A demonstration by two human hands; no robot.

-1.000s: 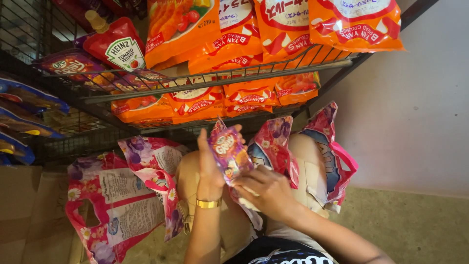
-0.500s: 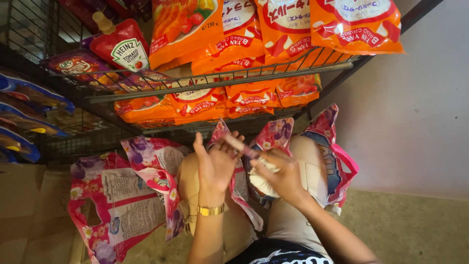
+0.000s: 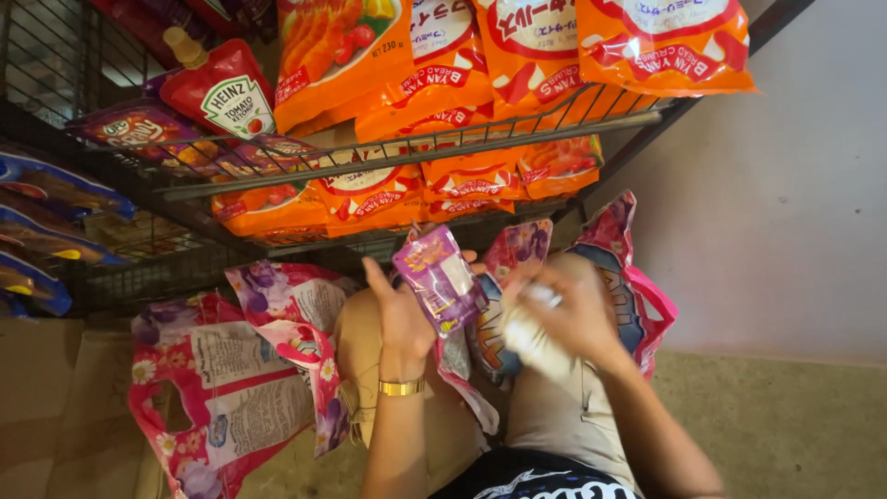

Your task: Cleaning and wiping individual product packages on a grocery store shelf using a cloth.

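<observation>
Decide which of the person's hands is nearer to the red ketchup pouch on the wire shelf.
Left. The left hand, holding a small purple packet, is below and right of the ketchup pouch. The right hand is further right, over the person's lap, well apart from it.

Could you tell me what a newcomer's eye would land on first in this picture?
Most likely the row of bright orange packets filling the wire shelf along the top, with a red sauce pouch at their left. Next, at the centre, the left hand holding up a small purple packet, with the right hand beside it. Pink flowered bags lie at lower left.
</observation>
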